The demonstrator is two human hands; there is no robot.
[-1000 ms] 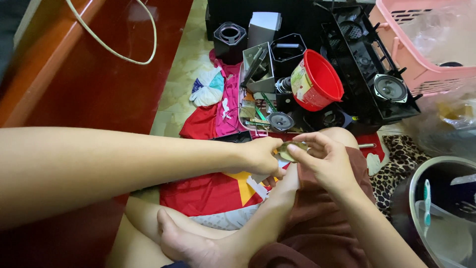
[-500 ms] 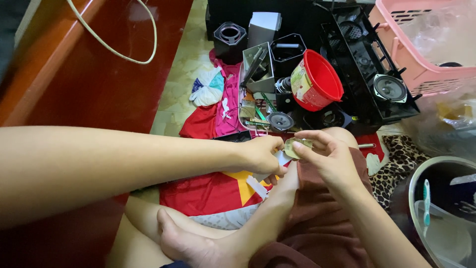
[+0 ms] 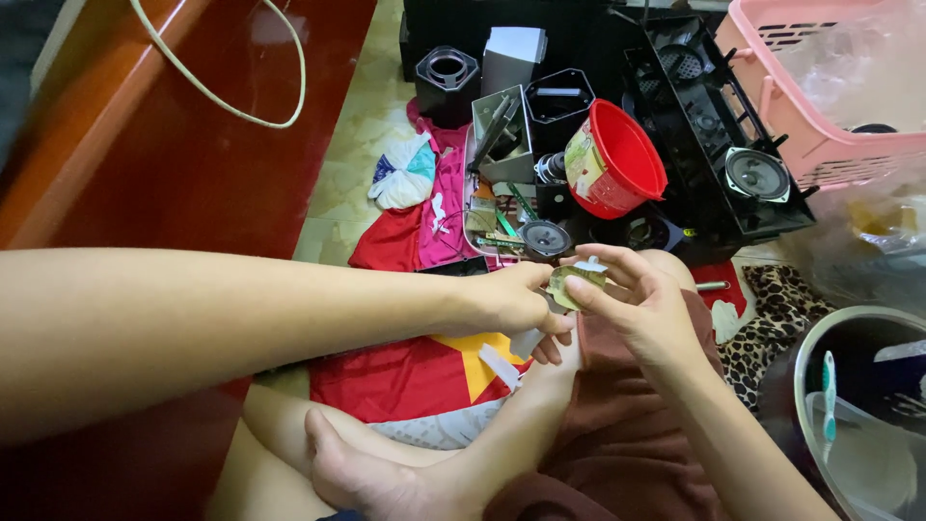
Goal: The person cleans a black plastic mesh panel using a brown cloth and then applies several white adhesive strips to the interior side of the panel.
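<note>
Mid-frame: left hand (image 3: 511, 304) and right hand (image 3: 641, 304) pinch small round greenish part (image 3: 571, 284), fingertip grip closed on rim. Likely light, stiff, easily dropped.

A home floor turned repair spot: tiled floor (image 3: 359, 145), pink laundry basket (image 3: 820, 106), loose speaker parts (image 3: 756, 174) (mostly black), scattered cloths (image 3: 424, 207).

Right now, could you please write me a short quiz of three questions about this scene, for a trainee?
1. True or false: both hands touch the small round greenish part.
2. Which way does the red bucket stand? A) upright B) tipped on its side C) upside down
3. What colour is the basket at the top right?

Key
1. True: the left hand and the right hand meet on it.
2. B
3. Pink
</note>
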